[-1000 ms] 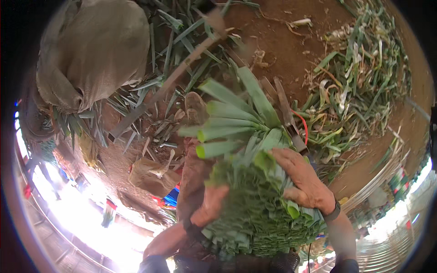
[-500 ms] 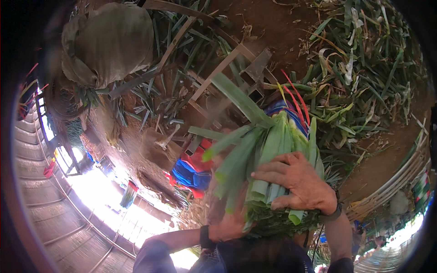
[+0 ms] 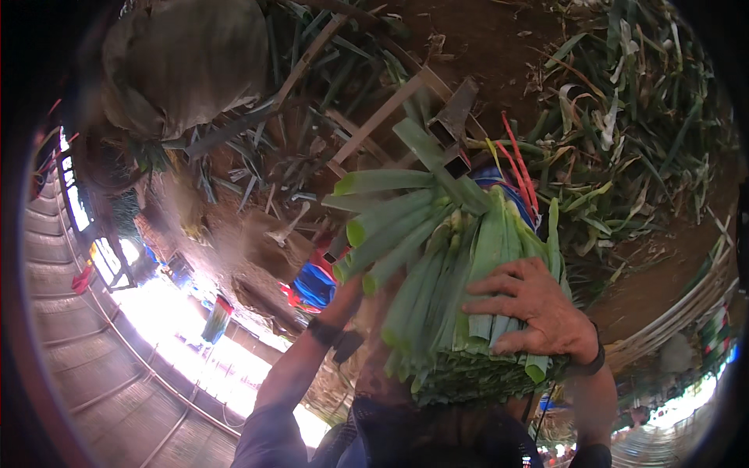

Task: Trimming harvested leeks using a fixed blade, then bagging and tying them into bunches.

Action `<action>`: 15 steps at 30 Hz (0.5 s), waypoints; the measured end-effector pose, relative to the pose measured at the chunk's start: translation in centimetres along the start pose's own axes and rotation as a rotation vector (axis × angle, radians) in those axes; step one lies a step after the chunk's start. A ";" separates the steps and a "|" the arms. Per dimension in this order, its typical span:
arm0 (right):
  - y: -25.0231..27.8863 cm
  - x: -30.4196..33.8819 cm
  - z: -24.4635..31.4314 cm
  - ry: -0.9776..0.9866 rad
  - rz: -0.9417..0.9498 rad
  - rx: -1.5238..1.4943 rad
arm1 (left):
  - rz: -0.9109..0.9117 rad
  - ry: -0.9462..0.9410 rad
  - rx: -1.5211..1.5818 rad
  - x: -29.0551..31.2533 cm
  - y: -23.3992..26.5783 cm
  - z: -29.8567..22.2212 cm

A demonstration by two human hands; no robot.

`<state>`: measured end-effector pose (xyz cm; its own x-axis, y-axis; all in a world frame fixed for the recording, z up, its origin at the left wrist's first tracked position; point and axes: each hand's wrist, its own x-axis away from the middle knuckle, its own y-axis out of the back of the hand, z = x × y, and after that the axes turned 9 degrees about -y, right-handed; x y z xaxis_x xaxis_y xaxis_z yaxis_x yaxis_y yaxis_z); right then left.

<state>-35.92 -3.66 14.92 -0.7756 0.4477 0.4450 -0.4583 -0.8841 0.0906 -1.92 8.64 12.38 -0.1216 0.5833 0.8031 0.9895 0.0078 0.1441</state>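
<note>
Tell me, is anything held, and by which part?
The right hand rests spread, not closed, on the leafy bundle near its cut ends. Leaves hide much of the left hand; its grip can't be told.

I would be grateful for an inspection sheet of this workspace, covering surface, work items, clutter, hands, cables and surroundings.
Surface: brown earth floor, strewn with leaf scraps in places.
Work items: bundle of long green leaves, cut ends fanned toward the picture's left.
Clutter: heap of loose leaves at right; red strips beyond the bundle; blue cloth-like item near the left wrist.
Hands: right hand spread on the bundle; left hand at its left side, fingers hidden.
Cables: nothing seen for certain.
Surroundings: grey-brown sack-like bulk at upper left; bars beyond the leaves.
</note>
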 end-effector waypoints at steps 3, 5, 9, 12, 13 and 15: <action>0.7 -0.4 0.0 -0.002 0.060 0.014 | 0.098 -0.209 -0.199 -0.6 -2.5 0.1; 0.7 -0.4 0.1 0.007 0.073 -0.012 | 0.136 -0.264 -0.257 0.2 -3.5 -1.1; 0.9 -0.2 0.0 -0.021 0.063 -0.029 | 0.153 -0.032 -0.597 0.5 -4.8 -4.0; 0.9 -0.3 -0.3 -0.012 0.065 -0.032 | 0.173 -0.155 -0.434 -1.9 -5.2 -4.8; 0.9 -0.3 -0.2 -0.015 0.070 -0.047 | 0.183 -0.194 -0.354 -2.8 -5.5 -5.1; 1.1 -0.1 -0.3 -0.021 0.067 -0.063 | 0.214 -0.222 -0.198 -4.7 -6.2 -5.3</action>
<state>-36.46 -4.59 14.76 -0.7965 0.3842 0.4669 -0.4323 -0.9017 0.0044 -7.93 1.55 10.80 0.1284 0.7168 0.6853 0.9539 -0.2784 0.1125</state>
